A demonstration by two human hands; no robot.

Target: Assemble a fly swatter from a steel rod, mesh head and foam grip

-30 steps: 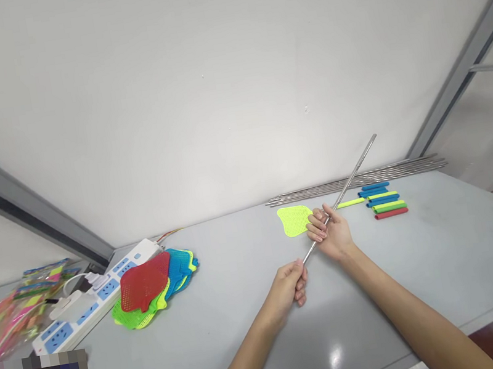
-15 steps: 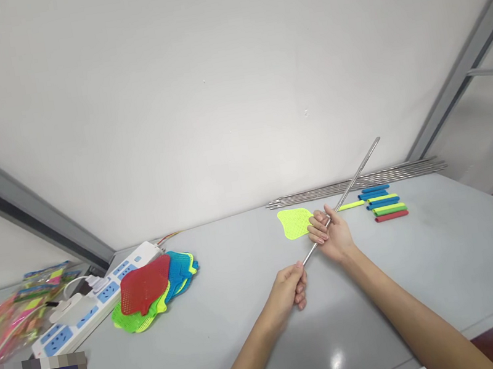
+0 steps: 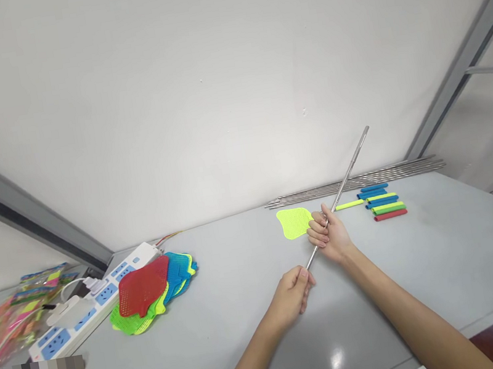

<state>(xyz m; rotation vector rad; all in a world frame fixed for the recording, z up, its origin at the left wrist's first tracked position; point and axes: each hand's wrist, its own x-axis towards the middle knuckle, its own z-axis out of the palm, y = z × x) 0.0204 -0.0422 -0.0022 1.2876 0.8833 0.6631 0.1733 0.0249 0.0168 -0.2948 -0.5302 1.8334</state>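
Observation:
Both hands grip one thin metal rod (image 3: 349,168) that slants up to the right over the grey table (image 3: 450,258). My left hand (image 3: 292,292) is closed around its lower end. My right hand (image 3: 328,235) is closed around it a little higher up. Just behind my right hand a yellow-green swatter head (image 3: 294,222) lies flat, with a yellow-green handle piece (image 3: 349,205) to its right.
Several metal rods (image 3: 367,179) lie along the wall at the back right. Coloured grip sleeves (image 3: 384,201) lie in front of them. A pile of red, blue and green swatter heads (image 3: 150,287) and a white power strip (image 3: 82,304) lie at left, bagged items (image 3: 1,323) beyond.
The rod's free end has tilted up a little more steeply. My left hand has shifted slightly toward me; my right hand has stayed in place.

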